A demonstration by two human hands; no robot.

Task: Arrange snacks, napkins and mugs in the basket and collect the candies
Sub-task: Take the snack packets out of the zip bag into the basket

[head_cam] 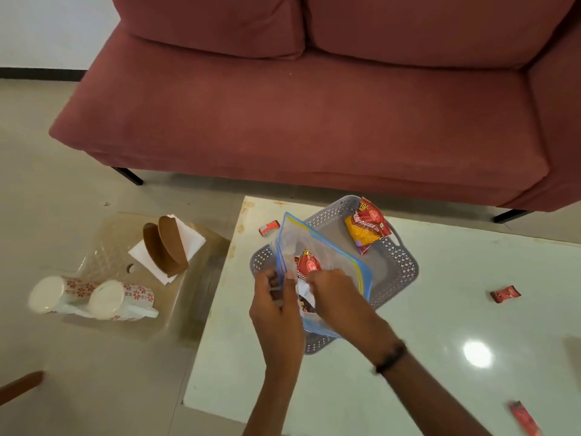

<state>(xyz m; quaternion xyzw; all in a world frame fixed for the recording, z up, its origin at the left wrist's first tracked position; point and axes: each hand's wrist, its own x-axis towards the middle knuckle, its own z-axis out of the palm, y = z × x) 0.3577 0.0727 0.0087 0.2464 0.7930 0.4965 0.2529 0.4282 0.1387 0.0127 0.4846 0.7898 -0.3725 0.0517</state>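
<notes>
Both bare arms reach forward, close together. The left hand (276, 305) is curled, fingers pinched shut. The right hand (333, 291) is just beside it, fingers bent down. A dark band (391, 357) circles the right wrist.

Dark wristband (390, 357), bare forearms.

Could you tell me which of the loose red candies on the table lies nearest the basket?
The candy by the basket's far-left corner; the other two lie far right.

Home lounge: sofa (314, 105), low table (440, 309).
</notes>
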